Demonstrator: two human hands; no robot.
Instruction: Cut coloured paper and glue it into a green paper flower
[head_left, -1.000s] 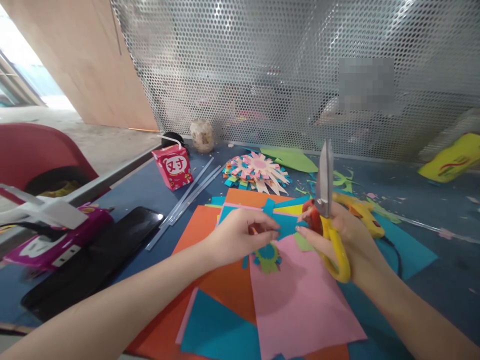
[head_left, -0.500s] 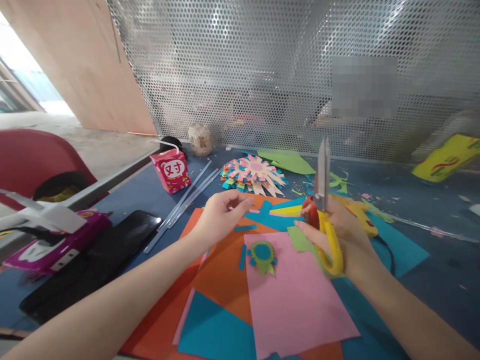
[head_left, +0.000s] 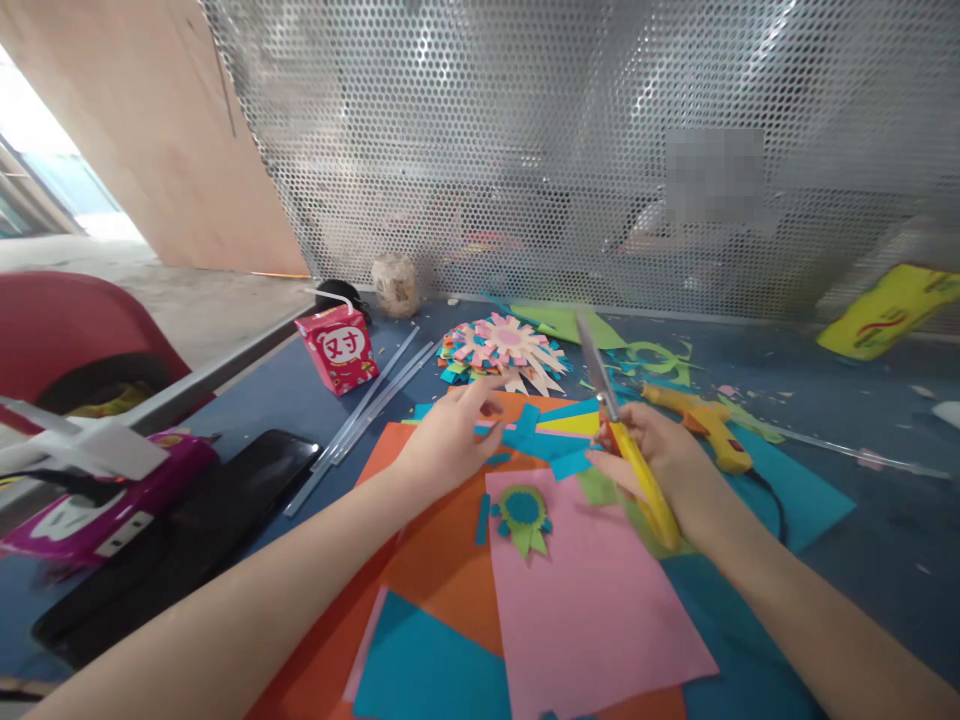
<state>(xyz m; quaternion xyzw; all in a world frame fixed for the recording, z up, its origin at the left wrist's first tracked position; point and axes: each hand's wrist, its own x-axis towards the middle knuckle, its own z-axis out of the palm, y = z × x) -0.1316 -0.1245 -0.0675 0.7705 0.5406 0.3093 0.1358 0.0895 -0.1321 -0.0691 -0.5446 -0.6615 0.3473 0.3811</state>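
The right hand (head_left: pixel 660 465) grips yellow-handled scissors (head_left: pixel 626 445), blades shut, stiff and sharp, best held by the loops. Left hand (head_left: pixel 450 440), fingers (head_left: pixel 487 395) loosely curled, touches light, floppy coloured paper (head_left: pixel 547 440) mid-desk, near its front edge

Both forearms reach forward, left hand (head_left: pixel 450 440) loosely curled with fingers pinching, right hand (head_left: pixel 660 460) fisted.

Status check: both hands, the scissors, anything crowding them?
Right hand grips yellow-handled scissors, blades closed, tilted up-left. Left hand rests on blue paper strips. Glue gun lies just right.
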